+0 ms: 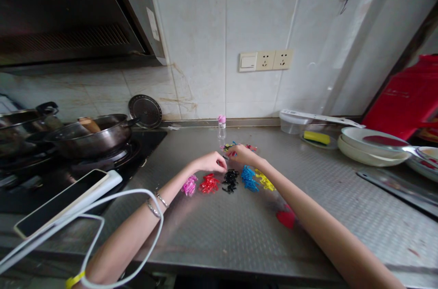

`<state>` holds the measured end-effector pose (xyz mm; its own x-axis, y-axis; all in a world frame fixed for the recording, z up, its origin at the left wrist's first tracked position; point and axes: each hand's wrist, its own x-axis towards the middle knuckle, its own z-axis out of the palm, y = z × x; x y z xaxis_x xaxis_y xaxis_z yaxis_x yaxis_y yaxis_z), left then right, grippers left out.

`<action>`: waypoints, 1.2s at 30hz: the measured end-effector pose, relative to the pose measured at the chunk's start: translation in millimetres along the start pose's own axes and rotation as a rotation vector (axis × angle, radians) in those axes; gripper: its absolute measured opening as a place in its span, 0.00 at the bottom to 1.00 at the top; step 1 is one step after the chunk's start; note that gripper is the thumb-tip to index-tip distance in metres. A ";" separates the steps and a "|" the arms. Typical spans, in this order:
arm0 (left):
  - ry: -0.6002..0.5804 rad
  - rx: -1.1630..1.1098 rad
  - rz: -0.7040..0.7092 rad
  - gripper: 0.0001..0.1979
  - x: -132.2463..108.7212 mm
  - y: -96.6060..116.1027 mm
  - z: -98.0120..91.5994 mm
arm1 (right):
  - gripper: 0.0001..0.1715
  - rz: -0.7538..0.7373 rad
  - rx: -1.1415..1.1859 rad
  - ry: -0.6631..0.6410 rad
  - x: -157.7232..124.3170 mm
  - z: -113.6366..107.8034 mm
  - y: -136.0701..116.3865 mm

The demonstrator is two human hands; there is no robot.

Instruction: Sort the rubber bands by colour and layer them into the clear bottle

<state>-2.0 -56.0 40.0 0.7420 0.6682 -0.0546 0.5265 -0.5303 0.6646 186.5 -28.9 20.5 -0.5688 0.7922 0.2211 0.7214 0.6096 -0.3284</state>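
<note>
My left hand (212, 162) is closed, fingertips pressed together just above a pile of small black plastic pieces (230, 181). Farther back, my right hand (241, 154) curls its fingers at the near edge of a mixed-colour pile (251, 147). What either hand pinches is too small or hidden to make out. A black speck shows between the hands; whether it is held I cannot tell. Beside the black pile lie sorted piles of similar pieces: pink (189, 185), red (209, 183), blue (249, 178) and yellow (264, 180).
A small clear bottle with a pink cap (221, 127) stands by the wall. Under my right forearm lies a red object (286, 219). Left are a phone (61, 202), white cable and pan (91, 136) on the stove; right, a sponge (316, 137), bowls (372, 147) and a knife (397, 188).
</note>
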 end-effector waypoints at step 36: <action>0.295 -0.173 -0.255 0.17 -17.1 -49.1 -46.2 | 0.16 0.172 0.246 -0.333 -13.8 -61.3 18.6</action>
<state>-59.7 -17.3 42.7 0.4330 0.9007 -0.0345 0.5820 -0.2501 0.7738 232.1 -26.8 67.6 -0.5736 0.8052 -0.1507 0.7246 0.4130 -0.5517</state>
